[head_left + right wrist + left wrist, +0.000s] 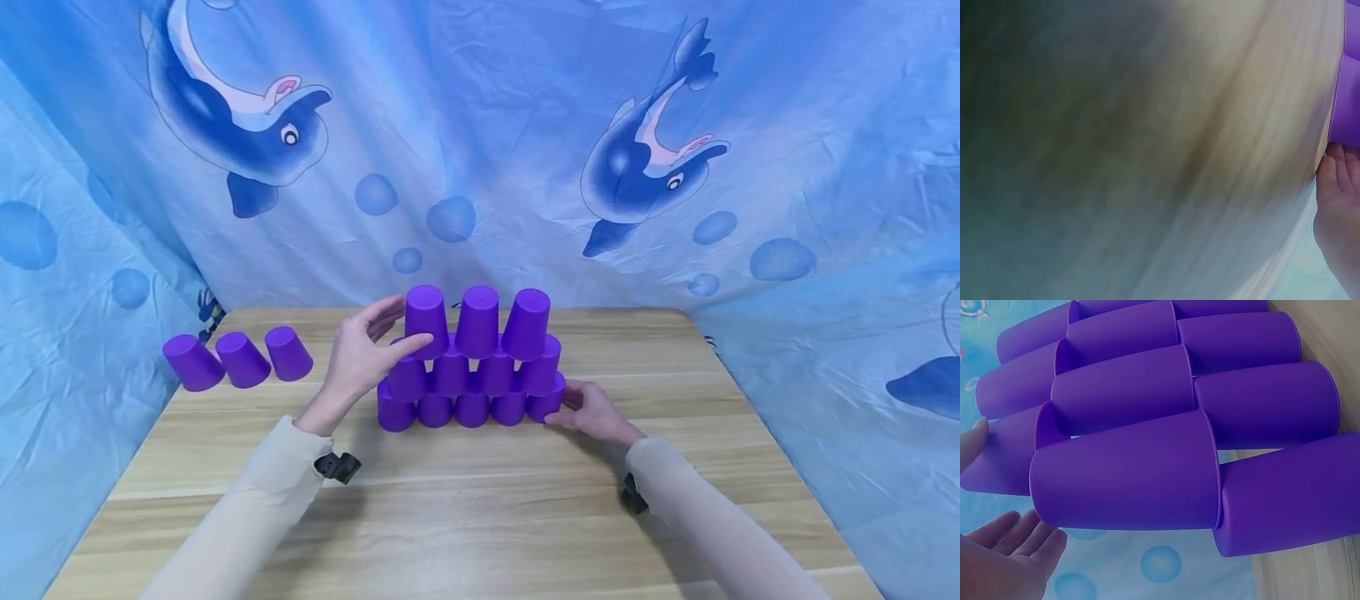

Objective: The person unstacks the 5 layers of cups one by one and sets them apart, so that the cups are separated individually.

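Purple cups stand upside down in a stacked wall: several in the bottom row (472,410), several in the middle row (451,372), three on top. My left hand (360,350) is around the top row's left cup (426,312), thumb in front and fingers behind. In the left wrist view the thumb (974,442) lies against that cup (1007,453), while the straight fingers stand off it. At the wall's lower right, my right hand (596,412) rests beside the end cup (543,407), its loosely straight fingers touching the cup's side.
Three more purple cups (243,360) stand upside down in a row at the table's left. The wooden table (465,517) ends at a blue curtain (510,150) with dolphins, which also hangs along both sides. Dark wrist devices (337,467) sit on both sleeves.
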{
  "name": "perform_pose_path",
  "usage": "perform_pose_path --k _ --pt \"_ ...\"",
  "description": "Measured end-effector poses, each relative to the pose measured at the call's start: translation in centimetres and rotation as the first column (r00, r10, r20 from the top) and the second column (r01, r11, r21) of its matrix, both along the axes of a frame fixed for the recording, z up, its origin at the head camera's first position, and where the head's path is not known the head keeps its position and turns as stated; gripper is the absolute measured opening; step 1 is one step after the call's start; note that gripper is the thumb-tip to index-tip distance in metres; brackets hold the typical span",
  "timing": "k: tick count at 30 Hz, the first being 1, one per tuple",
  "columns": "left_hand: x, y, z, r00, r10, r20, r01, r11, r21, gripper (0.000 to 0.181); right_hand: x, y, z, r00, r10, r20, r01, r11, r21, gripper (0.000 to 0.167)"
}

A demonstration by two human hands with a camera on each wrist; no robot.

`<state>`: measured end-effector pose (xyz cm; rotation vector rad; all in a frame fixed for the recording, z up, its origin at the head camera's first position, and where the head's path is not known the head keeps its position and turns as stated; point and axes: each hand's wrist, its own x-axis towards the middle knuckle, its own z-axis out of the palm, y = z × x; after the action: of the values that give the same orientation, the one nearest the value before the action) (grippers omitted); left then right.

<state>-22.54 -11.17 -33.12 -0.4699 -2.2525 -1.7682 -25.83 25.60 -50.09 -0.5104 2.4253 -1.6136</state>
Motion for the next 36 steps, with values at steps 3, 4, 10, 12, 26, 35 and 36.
perform_pose_path --k 3,4,10,12,26,35,36 --pt "0.0 0.1 0.0 1.000 -0.006 -0.001 0.006 1.000 0.004 0.064 -0.1 0.0 0.0 1.000 -0.001 0.004 0.001 1.000 -0.003 0.061" --pt "0.0 0.2 0.1 1.000 -0.008 0.000 0.008 1.000 0.005 0.064 -0.1 -0.1 0.1 1.000 -0.004 0.008 0.004 1.000 -0.004 0.061" --pt "0.0 0.4 0.0 1.000 -0.018 0.011 0.018 1.000 0.001 0.061 -0.1 -0.2 0.2 1.000 -0.005 0.020 0.005 1.000 -0.004 0.061" --pt "0.0 0.4 0.0 1.000 -0.019 0.015 0.019 1.000 0.000 0.060 0.0 -0.2 0.3 1.000 -0.003 0.019 0.003 1.000 -0.004 0.062" --pt "-1.0 0.3 -1.4 1.000 -0.019 -0.002 0.019 1.000 0.014 0.057 0.2 -0.3 0.5 1.000 -0.008 0.000 0.008 1.000 0.016 0.059" --pt "-2.5 -0.1 -3.1 1.000 -0.013 -0.013 0.014 0.999 0.038 0.060 0.2 -0.2 0.4 1.000 0.011 -0.009 -0.011 1.000 -0.001 0.058" --pt "-2.5 -0.2 -3.1 1.000 -0.012 -0.016 0.013 0.999 0.046 0.060 0.2 -0.2 0.4 1.000 0.014 -0.008 -0.014 1.000 0.001 0.058"
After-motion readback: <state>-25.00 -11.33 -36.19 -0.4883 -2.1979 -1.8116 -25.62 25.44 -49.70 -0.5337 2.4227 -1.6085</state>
